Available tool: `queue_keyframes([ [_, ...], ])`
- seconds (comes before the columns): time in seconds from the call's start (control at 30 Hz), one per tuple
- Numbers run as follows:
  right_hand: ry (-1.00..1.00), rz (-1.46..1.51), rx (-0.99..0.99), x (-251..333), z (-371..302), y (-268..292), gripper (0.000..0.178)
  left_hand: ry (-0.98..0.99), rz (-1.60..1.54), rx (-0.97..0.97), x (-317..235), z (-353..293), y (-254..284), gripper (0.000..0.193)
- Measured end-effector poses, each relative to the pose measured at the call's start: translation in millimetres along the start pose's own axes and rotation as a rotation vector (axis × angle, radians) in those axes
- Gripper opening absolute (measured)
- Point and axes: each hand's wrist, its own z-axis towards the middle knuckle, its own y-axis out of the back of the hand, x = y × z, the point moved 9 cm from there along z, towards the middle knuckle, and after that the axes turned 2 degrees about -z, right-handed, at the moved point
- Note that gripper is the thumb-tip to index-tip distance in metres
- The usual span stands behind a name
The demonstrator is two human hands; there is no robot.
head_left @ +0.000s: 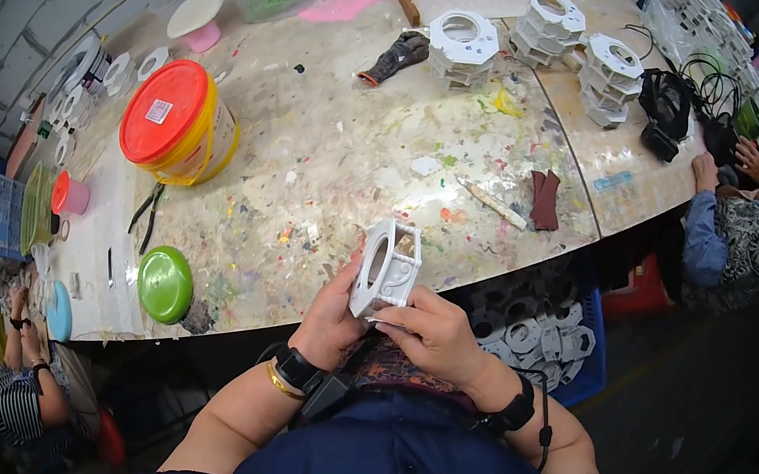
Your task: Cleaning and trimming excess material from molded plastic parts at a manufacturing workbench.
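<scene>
Just beyond the table's near edge, in front of my body, I hold a white octagonal frame piece (390, 273) with a round opening and raised relief on its sides. My left hand (334, 315) is closed around its left side, with the fingers partly hidden behind it. My right hand (439, 336) is closed at the lower right, thumb and forefinger pinched against the piece's bottom edge. Whatever lies between those fingertips is too small and covered to name. Stacks of similar white pieces (464, 41) stand at the far side of the table.
A yellow bucket with a red lid (163, 113) and a green round lid (165, 285) lie left. Dark red strips (543, 200), a whitish stick (492, 203) and a dark glove (397, 58) lie beyond. A blue crate (591, 376) of white pieces sits below right. Other people work at both sides.
</scene>
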Motion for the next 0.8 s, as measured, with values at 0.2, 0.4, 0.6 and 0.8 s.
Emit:
queue_keyframes([
  [0.2,-0.324,0.218,-0.102,-62.1,-14.7,0.9,0.014,-0.102,0.138,-0.103,-15.7,-5.5,9.4,0.041],
  [0.4,-0.796,0.575,-0.313,-152.7,-54.7,-7.1,0.019,-0.383,0.416,-0.305,-39.3,3.5,19.6,0.037],
  [0.6,-0.677,0.330,-0.223,-141.5,-34.8,2.6,0.015,-0.482,0.704,-0.416,-42.2,22.7,47.8,0.037],
  [0.8,-0.449,-0.098,-0.180,-137.2,-2.3,9.9,0.018,-0.662,1.311,-0.374,-60.8,22.2,38.7,0.031],
])
